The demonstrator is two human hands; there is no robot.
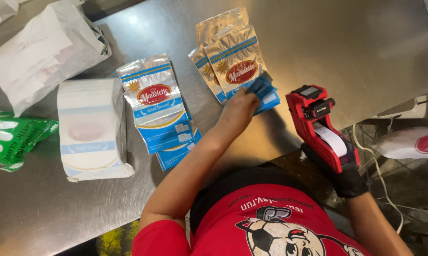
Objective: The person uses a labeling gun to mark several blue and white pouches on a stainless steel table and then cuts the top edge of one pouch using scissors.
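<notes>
Gloved right hand (349, 178) grips a red plastic label gun (320, 125) off the brushed-steel desk (346, 42); bare left hand (239, 108) pinches glossy foil pouches (237, 64) lying flat on it, beside another stack (158, 106)

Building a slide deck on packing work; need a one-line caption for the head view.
Left hand presses a fanned pile of foil pouches on a steel table; gloved right hand holds a red label gun.

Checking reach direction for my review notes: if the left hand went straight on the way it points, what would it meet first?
The left hand already touches the fanned foil pouches; straight on, it would likely slide further onto that stack.
</notes>
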